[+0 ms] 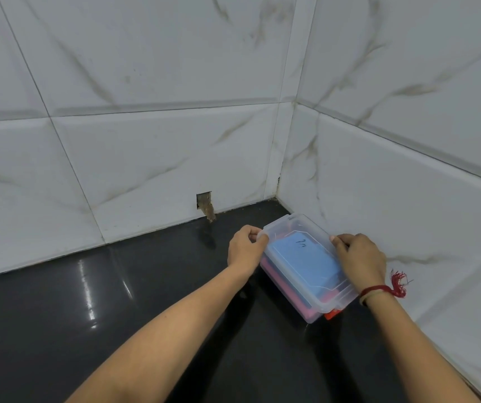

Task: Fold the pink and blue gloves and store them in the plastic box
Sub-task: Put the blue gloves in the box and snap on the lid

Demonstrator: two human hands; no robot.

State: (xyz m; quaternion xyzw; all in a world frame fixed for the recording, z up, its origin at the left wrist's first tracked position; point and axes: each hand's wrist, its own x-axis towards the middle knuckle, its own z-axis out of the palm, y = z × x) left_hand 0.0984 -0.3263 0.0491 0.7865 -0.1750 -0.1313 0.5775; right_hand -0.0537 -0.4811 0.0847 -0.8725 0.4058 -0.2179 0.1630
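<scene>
Both arms reach forward and well apart, the left hand (243,248) pinching the lid (291,221) at its 10 o'clock corner and the right hand (360,257) curled over its 3 o'clock edge. The plastic box (302,305) sits on the black counter (117,286) at 4 o'clock in view, with the blue glove (303,257) lying over the pink glove (280,282) inside.

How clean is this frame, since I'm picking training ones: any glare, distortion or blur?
Head view: glare streaks on the black countertop. Head view: wide-angle lens bows the wall tiles. Head view: the plastic box hazes the blue glove and pink glove inside.

Clear plastic box (302,228), glossy black countertop (117,301), seemingly glazed marbled tiles (146,82)
</scene>
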